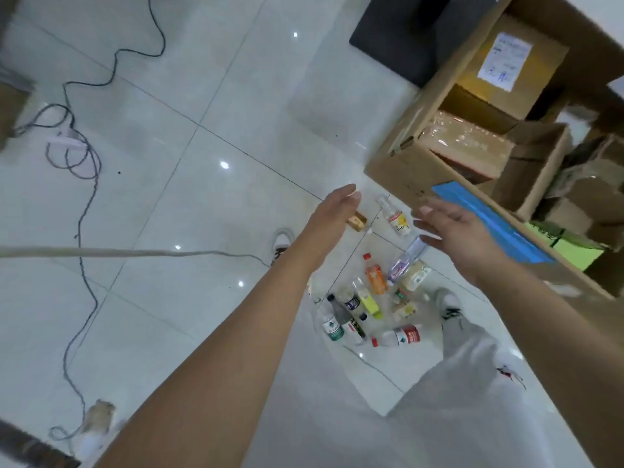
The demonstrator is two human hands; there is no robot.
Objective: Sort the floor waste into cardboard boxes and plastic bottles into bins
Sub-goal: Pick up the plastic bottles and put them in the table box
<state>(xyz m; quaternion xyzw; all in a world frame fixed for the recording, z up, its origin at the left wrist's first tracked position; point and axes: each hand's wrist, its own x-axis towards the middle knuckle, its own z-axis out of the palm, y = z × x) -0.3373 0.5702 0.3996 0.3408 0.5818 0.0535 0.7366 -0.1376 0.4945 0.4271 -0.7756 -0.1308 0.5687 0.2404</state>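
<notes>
Several plastic bottles lie scattered on the white tiled floor between my feet, among them an orange bottle (375,275), a red-labelled clear bottle (401,335) and a green-labelled one (331,325). A clear bottle with a yellow label (395,216) lies apart, nearer the big cardboard box (418,130). A small brown carton (458,216) sits beside my left hand (334,211), which is stretched out flat and empty above the floor. My right hand (456,231) is also open, fingers spread, hovering beside the box's near wall. The box holds smaller cartons.
Black cables (81,184) and a power strip (67,136) trail over the floor at left. A pale cord (118,253) runs across toward my left shoe (282,241). A dark mat (405,38) lies at the top. Blue tape (489,221) marks the box flap.
</notes>
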